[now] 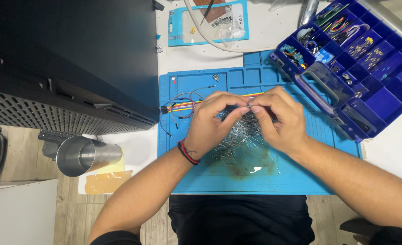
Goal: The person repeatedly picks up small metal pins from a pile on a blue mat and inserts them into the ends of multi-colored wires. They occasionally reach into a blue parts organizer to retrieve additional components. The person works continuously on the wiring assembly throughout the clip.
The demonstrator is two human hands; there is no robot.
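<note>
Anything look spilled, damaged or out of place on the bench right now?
A brown stain marks the blue mat near its front edge. Thin metal pins lie in a loose heap under both hands, left hand and right hand. Nothing looks broken.

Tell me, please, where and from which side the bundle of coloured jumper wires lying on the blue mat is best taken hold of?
Probably at the black connector end of the jumper wires, coming from the left. There the strands lie gathered flat on the blue mat, clear of the left hand and right hand, which meet over the heap of thin metal pins. Further right the wires run under the hands.
</note>
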